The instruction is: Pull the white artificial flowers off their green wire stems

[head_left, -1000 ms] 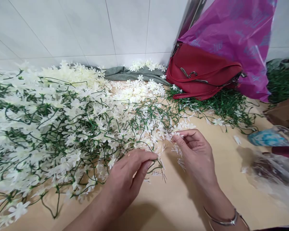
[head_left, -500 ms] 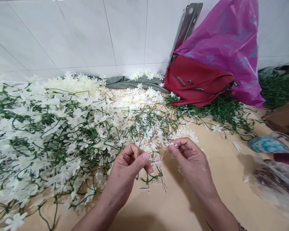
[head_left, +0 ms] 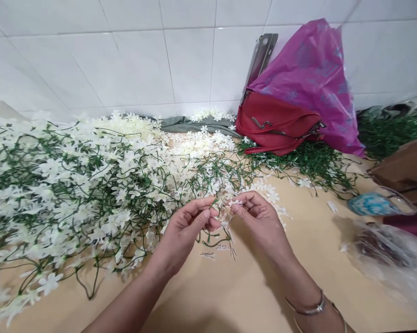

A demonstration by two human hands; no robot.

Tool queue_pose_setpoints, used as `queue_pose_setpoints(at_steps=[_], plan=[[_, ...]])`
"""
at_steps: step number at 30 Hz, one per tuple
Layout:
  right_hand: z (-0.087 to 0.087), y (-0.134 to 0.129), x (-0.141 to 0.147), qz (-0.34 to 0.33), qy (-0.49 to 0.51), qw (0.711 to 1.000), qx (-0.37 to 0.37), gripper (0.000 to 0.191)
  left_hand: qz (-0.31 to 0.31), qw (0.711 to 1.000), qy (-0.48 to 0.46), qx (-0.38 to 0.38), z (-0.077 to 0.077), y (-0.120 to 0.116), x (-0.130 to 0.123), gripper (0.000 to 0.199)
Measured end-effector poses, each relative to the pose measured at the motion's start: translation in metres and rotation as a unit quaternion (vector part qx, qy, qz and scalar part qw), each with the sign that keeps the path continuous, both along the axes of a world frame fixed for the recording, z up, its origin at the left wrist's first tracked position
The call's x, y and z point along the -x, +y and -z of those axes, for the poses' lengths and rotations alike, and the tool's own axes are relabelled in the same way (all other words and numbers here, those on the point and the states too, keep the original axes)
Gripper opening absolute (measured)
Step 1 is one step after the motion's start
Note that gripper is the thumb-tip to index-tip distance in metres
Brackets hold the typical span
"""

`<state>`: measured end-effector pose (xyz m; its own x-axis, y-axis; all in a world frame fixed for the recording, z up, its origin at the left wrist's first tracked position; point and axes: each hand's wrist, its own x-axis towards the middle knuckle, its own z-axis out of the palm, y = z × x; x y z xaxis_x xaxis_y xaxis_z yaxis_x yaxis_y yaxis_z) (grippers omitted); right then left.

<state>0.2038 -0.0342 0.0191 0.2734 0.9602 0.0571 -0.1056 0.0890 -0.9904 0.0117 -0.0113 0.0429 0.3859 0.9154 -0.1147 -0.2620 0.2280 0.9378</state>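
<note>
My left hand (head_left: 189, 224) is closed, its thumb and fingers pinching a green artificial stem (head_left: 214, 202) whose tip shows above the index finger. Facing it, my right hand (head_left: 260, 217) pinches a small white artificial flower (head_left: 234, 203) between thumb and index finger. A narrow gap separates the flower from the stem tip. Beneath and between the hands lie loose white stamens (head_left: 232, 249) and a curved green stem (head_left: 218, 242). To the left spreads a big heap of white flowers on green stems (head_left: 100, 185).
Loose white petals (head_left: 201, 143) lie at the back. Against the tiled wall rest a red handbag (head_left: 277, 122) and a purple plastic bag (head_left: 315, 69), with green stems (head_left: 305, 162) below. At the right are a blue-patterned item (head_left: 371, 203), a clear plastic bag (head_left: 395, 263) and a brown box (head_left: 406, 166).
A green stem tip now shows at my left fingers. My two hands are closer together, with the white flower still in the right one. The whole view has shifted a little.
</note>
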Motion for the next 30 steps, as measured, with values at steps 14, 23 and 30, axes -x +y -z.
queue_pose_setpoints(at_steps=[14,23,30], plan=[[-0.009,-0.005,0.007,-0.114,0.056,0.992,0.009,0.035,-0.060,0.997,0.045,-0.025,0.000,-0.025,0.006,0.024],[-0.007,-0.008,0.007,-0.158,0.081,0.984,0.023,0.030,-0.031,0.997,0.064,-0.039,0.000,-0.025,-0.002,0.026],[-0.008,-0.011,0.002,-0.193,0.059,0.979,0.038,0.023,0.000,0.994,0.104,-0.035,0.002,-0.020,-0.001,0.027]])
